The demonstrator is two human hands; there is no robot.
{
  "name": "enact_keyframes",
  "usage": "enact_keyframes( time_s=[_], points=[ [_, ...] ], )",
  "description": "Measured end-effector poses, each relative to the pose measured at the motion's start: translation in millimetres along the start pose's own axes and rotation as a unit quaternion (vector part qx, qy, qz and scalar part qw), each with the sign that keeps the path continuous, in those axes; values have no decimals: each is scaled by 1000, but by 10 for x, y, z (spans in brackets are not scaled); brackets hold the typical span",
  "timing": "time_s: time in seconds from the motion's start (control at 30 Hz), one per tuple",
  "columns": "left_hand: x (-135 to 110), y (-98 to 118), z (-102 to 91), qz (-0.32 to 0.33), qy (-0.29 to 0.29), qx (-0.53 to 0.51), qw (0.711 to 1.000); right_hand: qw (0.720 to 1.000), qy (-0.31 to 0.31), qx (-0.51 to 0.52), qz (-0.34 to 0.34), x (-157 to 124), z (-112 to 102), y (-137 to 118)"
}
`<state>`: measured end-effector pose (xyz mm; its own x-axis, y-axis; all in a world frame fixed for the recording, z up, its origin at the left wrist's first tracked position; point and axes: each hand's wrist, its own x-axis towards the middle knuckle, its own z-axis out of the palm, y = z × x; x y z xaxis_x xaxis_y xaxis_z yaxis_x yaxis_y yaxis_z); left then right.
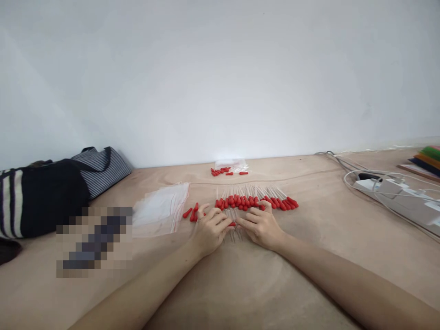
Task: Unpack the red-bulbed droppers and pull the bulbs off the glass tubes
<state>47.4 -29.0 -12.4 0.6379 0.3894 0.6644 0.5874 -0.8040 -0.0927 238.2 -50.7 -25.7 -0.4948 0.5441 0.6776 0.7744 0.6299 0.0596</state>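
Observation:
My left hand (212,228) is closed, its fingertips pinching a small red rubber dropper bulb (232,224). Facing it, my right hand (263,224) is closed too, pinching a thin clear dropper tube that its fingers mostly hide, at the bulb's right end. Several loose clear tubes (235,237) lie on the table between and below the hands. Just beyond the fingers, a row of droppers with red bulbs (242,201) fans out, their clear tubes pointing away from me. Some loose red bulbs (193,213) lie beside my left hand.
Clear zip bags (160,208) lie in a stack at left. At the back, more red bulbs (217,172) sit by a clear bag (232,164). A dark striped bag (48,197) stands far left; a white power strip (398,197) with cables lies right.

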Motion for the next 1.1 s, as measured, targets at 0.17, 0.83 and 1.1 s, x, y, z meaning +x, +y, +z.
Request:
enact_keyframes(
  time_s=[0.17,0.83,1.1],
  points=[
    [-26,-1,-4,-6,-11,6,1000,1000,-3,24,-3,2,-39,-11],
    [-153,-274,-120,-172,50,-30,983,990,-15,32,136,-186,-105,196],
    [-79,-575,-232,-316,53,-61,945,983,-63,94,145,-95,53,31]
  ],
)
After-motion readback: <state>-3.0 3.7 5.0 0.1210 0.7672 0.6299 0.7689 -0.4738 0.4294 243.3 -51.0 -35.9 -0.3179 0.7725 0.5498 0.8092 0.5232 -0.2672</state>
